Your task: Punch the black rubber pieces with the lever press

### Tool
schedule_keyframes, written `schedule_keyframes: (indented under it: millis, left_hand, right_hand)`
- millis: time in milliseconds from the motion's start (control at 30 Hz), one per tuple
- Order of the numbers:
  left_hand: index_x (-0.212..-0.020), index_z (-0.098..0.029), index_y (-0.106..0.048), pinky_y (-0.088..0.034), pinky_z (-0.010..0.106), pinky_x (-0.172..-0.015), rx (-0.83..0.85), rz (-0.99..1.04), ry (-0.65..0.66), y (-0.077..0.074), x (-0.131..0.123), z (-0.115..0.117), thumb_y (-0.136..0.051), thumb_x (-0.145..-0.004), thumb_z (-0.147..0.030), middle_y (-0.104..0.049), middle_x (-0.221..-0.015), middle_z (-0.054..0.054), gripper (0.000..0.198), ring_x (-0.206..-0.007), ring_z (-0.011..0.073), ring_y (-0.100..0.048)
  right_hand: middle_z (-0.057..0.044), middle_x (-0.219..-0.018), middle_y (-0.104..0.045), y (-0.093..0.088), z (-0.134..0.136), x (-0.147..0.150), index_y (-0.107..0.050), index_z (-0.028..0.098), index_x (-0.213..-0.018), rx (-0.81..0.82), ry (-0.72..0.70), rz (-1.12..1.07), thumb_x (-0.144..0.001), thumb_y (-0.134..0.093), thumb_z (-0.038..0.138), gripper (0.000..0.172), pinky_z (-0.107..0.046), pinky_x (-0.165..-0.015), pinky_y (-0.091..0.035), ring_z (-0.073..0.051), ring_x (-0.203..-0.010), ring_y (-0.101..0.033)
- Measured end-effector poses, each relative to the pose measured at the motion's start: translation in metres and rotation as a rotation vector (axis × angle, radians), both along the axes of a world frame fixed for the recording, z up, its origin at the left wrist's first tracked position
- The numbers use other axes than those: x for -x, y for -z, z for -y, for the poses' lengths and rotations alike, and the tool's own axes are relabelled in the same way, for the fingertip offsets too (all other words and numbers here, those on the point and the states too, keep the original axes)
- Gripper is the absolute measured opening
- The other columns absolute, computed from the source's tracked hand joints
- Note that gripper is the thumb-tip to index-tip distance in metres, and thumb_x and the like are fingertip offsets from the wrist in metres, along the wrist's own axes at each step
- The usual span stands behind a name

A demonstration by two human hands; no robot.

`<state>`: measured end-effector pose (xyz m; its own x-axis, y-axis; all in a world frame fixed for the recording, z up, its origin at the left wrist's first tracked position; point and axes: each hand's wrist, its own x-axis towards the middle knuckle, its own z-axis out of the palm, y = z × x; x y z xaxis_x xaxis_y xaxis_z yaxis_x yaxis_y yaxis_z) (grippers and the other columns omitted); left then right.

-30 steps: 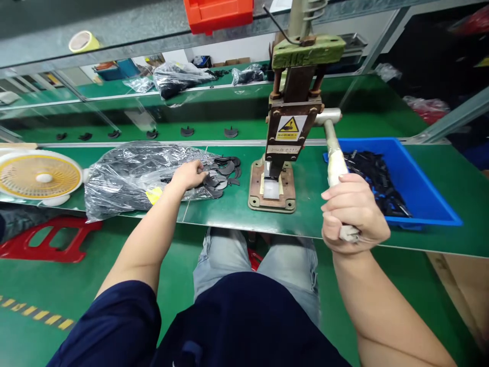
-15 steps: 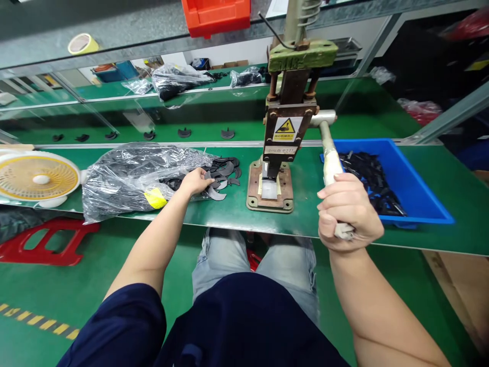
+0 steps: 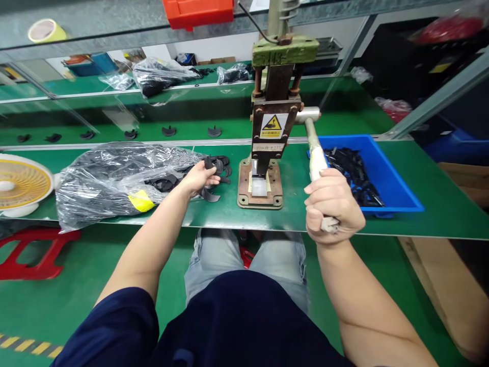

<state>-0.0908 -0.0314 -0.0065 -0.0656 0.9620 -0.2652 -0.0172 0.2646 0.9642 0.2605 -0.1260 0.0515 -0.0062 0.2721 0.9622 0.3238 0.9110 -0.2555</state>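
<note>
A hand press (image 3: pixel 269 127) stands on the green bench (image 3: pixel 298 214), with a white block in its base. My right hand (image 3: pixel 332 206) is wrapped round the lower end of the press lever (image 3: pixel 316 158). My left hand (image 3: pixel 200 178) pinches a curved black part (image 3: pixel 211 163) lifted slightly above a small heap of the same black parts (image 3: pixel 221 171), just left of the press. The heap spills from a clear plastic bag (image 3: pixel 114 176) full of such parts.
A blue bin (image 3: pixel 385 173) holding black pieces sits right of the press. A yellow fan (image 3: pixel 19 183) lies at the far left. Behind runs a conveyor belt (image 3: pixel 153 122) carrying spaced black parts. Overhead are an orange bin (image 3: pixel 196 11) and a tape roll (image 3: pixel 45 30).
My left hand has closed on a black part and raised it off the heap, moving toward the press. The view has shifted to the right. My right hand keeps its grip on the lever.
</note>
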Motion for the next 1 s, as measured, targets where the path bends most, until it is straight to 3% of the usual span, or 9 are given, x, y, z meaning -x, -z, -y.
schedule_keyframes:
  millis: [100, 233, 333, 467, 833, 1000]
  left_hand:
    - [-0.099, -0.017, -0.058, -0.056, 0.02, -0.055, -0.017, -0.023, 0.118, 0.008, -0.025, -0.002, -0.088, -0.089, -0.029, -0.07, -0.069, 0.001, 0.033, -0.054, 0.0102, -0.067]
    - [-0.089, -0.019, -0.056, -0.05, 0.02, -0.05, -0.034, -0.071, 0.241, 0.01, -0.058, -0.006, -0.087, -0.09, -0.04, -0.07, -0.062, 0.001, 0.038, -0.048, 0.0108, -0.064]
    - [-0.09, -0.02, -0.055, -0.05, 0.022, -0.048, -0.022, -0.109, 0.361, 0.01, -0.078, -0.01, -0.085, -0.092, -0.05, -0.067, -0.056, -0.001, 0.042, -0.045, 0.0131, -0.064]
    - [-0.096, -0.021, -0.055, -0.045, 0.021, -0.043, -0.023, -0.159, 0.406, 0.011, -0.097, -0.019, -0.084, -0.091, -0.054, -0.066, -0.054, -0.002, 0.045, -0.041, 0.0156, -0.065]
    - [-0.112, -0.018, -0.056, -0.045, 0.017, -0.043, 0.057, -0.316, 0.52, -0.002, -0.109, -0.024, -0.067, -0.106, -0.046, -0.071, -0.063, -0.001, 0.03, -0.042, 0.011, -0.064]
    - [-0.108, -0.02, -0.059, -0.042, 0.019, -0.044, 0.055, -0.375, 0.514, -0.002, -0.109, -0.026, -0.07, -0.102, -0.05, -0.07, -0.063, 0.0, 0.033, -0.042, 0.0122, -0.062]
  right_hand:
    - [0.005, -0.066, -0.065, -0.001, 0.003, 0.0, -0.056, 0.026, -0.075, 0.027, 0.034, 0.026, -0.086, -0.067, 0.026, 0.015, -0.058, -0.102, -0.059, -0.018, -0.074, -0.072]
    - [0.005, -0.065, -0.065, -0.002, 0.002, 0.002, -0.056, 0.026, -0.073, 0.004, 0.011, 0.005, -0.086, -0.066, 0.03, 0.017, -0.056, -0.1, -0.06, -0.018, -0.074, -0.072]
    - [0.006, -0.064, -0.064, -0.002, 0.001, 0.003, -0.055, 0.027, -0.072, 0.015, 0.036, -0.007, -0.089, -0.065, 0.035, 0.022, -0.056, -0.097, -0.061, -0.018, -0.073, -0.073]
    - [0.006, -0.062, -0.063, -0.002, 0.002, 0.004, -0.054, 0.028, -0.072, 0.014, 0.062, 0.0, -0.091, -0.063, 0.037, 0.023, -0.058, -0.097, -0.062, -0.019, -0.071, -0.073]
    - [0.007, -0.07, -0.066, 0.003, 0.001, 0.0, -0.059, 0.026, -0.075, 0.025, -0.014, -0.015, -0.09, -0.069, 0.031, 0.019, -0.053, -0.106, -0.059, -0.015, -0.079, -0.073]
    - [0.007, -0.069, -0.066, 0.003, 0.0, 0.001, -0.06, 0.026, -0.076, 0.001, -0.044, -0.028, -0.09, -0.068, 0.033, 0.018, -0.055, -0.102, -0.059, -0.017, -0.078, -0.073]
